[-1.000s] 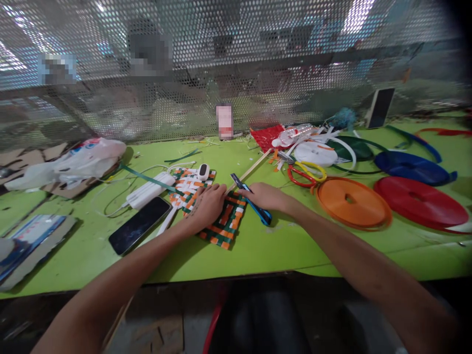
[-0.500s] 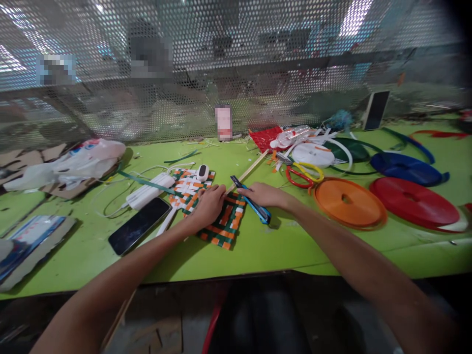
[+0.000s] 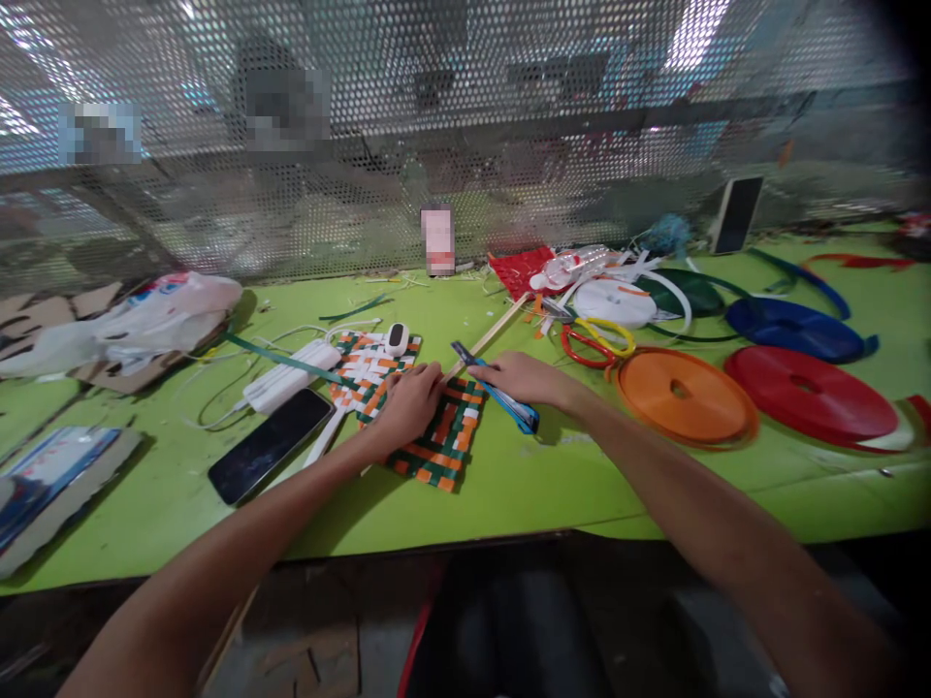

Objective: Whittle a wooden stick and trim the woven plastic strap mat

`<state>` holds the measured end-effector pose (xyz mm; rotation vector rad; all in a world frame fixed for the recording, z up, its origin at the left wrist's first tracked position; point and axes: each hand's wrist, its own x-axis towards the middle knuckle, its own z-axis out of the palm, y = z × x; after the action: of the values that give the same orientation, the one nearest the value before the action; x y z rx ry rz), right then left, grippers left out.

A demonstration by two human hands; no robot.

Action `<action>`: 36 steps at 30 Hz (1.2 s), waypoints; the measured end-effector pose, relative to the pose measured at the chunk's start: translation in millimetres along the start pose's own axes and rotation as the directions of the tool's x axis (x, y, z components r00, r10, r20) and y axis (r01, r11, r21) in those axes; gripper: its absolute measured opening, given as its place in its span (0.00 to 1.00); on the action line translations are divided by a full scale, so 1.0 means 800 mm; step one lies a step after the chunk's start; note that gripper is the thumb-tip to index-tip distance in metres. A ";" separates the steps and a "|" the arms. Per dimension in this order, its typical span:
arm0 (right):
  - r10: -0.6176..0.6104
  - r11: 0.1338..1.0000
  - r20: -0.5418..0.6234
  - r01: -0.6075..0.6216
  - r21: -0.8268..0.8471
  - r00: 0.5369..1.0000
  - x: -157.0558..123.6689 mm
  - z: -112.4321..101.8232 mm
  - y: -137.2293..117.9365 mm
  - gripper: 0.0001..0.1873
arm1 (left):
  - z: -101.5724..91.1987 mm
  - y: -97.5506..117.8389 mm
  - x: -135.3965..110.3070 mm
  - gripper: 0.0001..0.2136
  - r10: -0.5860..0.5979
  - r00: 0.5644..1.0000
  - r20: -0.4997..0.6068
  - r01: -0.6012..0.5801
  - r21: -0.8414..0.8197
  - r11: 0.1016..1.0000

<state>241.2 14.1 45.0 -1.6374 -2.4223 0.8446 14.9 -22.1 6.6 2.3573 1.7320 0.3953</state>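
My left hand point(image 3: 414, 399), fingers bent and closed, grips the upper part of a woven mat point(image 3: 455, 436) of green, orange and white plastic strips. A thin pale wooden stick point(image 3: 495, 330) runs from beside its fingertips toward the back of the table. In my right hand point(image 3: 520, 376) is a blue and black stapler point(image 3: 513, 407), its dark front end lying across the stick near the mat's edge. A second woven piece point(image 3: 356, 364), partly covered, lies left of my left hand with a small white device point(image 3: 397, 338) on it.
A black phone point(image 3: 271, 446) and a white power strip point(image 3: 291, 375) lie at left. Rightward are scissors point(image 3: 597, 341) and coils of orange point(image 3: 684, 417), red point(image 3: 807, 417) and blue strip point(image 3: 786, 339). A perforated metal screen point(image 3: 480, 116) stands behind the green table point(image 3: 618, 499).
The view has shifted slightly, moving the scene a little to the left. Both hands keep nearly the same places on the mat and stapler.
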 end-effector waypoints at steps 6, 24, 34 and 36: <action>0.001 0.975 -0.368 -0.083 -0.208 0.930 -0.001 -0.001 0.004 0.26 | 0.000 -0.005 0.002 0.07 0.006 1.000 0.013 -0.006 -0.032 0.999; -0.168 0.764 -0.269 -0.047 -0.643 0.948 -0.031 0.014 -0.022 0.16 | -0.001 0.002 -0.005 0.11 -0.046 0.999 -0.029 0.048 0.074 0.996; -0.095 0.791 -0.259 -0.085 -0.606 0.961 -0.042 0.015 -0.031 0.16 | -0.002 0.007 -0.011 0.10 -0.035 0.999 -0.008 0.036 0.145 0.989; -0.066 0.790 -0.281 -0.122 -0.601 0.957 -0.044 0.014 -0.032 0.18 | -0.001 0.007 -0.012 0.10 -0.032 0.999 -0.014 0.034 0.163 0.986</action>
<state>230.4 -28.4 56.0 -1.8117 -2.5965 -0.2395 17.2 -32.9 8.1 2.4366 1.8726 0.2722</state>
